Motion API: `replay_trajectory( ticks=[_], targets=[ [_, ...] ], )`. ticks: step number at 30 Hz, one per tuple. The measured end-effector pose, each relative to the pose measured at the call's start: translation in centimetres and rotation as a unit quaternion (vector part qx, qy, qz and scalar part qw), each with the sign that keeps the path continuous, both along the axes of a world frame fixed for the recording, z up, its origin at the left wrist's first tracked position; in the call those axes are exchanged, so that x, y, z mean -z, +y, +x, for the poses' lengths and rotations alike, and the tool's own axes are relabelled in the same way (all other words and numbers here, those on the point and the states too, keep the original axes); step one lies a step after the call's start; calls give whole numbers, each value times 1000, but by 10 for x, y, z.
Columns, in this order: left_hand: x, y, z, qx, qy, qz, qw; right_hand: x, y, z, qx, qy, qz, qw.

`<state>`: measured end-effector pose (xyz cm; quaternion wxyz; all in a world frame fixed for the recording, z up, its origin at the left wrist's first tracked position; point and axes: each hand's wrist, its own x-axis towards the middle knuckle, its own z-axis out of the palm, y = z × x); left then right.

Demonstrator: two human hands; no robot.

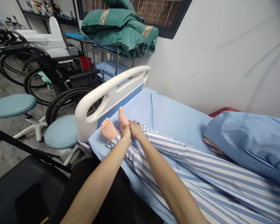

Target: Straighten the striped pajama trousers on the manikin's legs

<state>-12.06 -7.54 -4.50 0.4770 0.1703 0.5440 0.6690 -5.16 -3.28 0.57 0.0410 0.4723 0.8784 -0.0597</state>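
I see the person's two hands close together over the bed [177,107], both closed around the ankle of the far foot [123,117]. The left hand [126,133] is on the side of the near foot [109,129], and the right hand [135,128] sits beside it, where the cuff of the striped trousers [191,152] begins. The tips of the fingers are mostly hidden, so I cannot tell how firmly they press.

The far foot rises just beyond the hands, a little to the left, with its toes pointing upward. Its leg runs the other way, from the hands toward the right along the bed. The near foot rests just to the left of the left hand, which is the nearer one to it, and it stays apart from both. The white footboard [87,123] stands close past the toes.

As for containers, a red bucket [84,63] is on the floor behind the wheelchair [84,77]; what it contains, I cannot see. A metal rack [117,62] carries green bedding [130,37] on top and blue pillows [110,67] below. On the shelf [42,15] there are bottles, too small to identify.
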Motion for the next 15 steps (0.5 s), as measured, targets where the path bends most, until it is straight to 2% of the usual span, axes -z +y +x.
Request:
replay_trajectory(
  ticks=[3, 6, 7, 8, 11, 12, 13, 15],
  targets=[
    [-25, -15, -24, -32, 77, 2, 997, -3, -16, 4, 31, -1, 15, 999],
    [-42, -28, -41, -172, 226, 5, 959, -9, -20, 7, 46, -6, -12, 999],
    [-46, -30, -42, -200, 263, 5, 944, -11, -18, 7, 43, -7, -21, 999],
    [-49, -31, -41, -207, 282, 3, 937, -14, -16, 8, 41, -8, -30, 999],
    [-58, -32, -35, -167, 264, -10, 950, -18, -6, 6, 25, -10, -64, 998],
    [-60, -32, -33, -174, 265, -14, 948, -19, -2, 4, 18, -8, -75, 997],
    [-61, -33, -33, -197, 279, -21, 940, -18, 1, 2, 11, -6, -86, 996],
    [-62, -33, -35, -267, 333, -62, 902, -15, 9, -1, 7, -2, -102, 995]
  ],
)
